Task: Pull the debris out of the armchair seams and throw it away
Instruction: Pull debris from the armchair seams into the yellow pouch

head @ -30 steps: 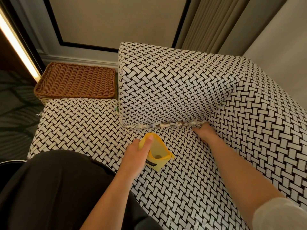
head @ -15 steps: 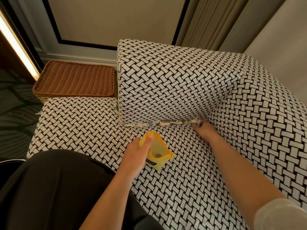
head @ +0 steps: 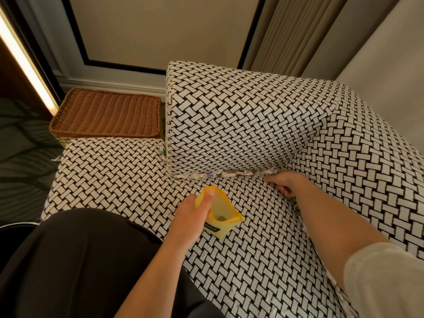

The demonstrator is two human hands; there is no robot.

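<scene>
Debris (head: 229, 174), pale scraps of paper and crumbs, is packed along the seam where the armrest meets the seat of a black-and-white woven-pattern armchair (head: 114, 175). More scraps show in the seam on the right, beside the right forearm, and a small bit sits at the armrest's front corner.

The right hand (head: 286, 183) rests on the seat at the right end of the debris line. Its fingers (head: 269, 179) are curled under and touch the seam; whether they pinch any scrap cannot be told.

The left hand (head: 191, 216) grips a small yellow pouch (head: 223, 216) standing on the seat near the seam, thumb hooked over its rim to hold it open. A dark speck lies inside.

A brown wicker basket (head: 107, 113) sits on the floor beyond the seat.
</scene>
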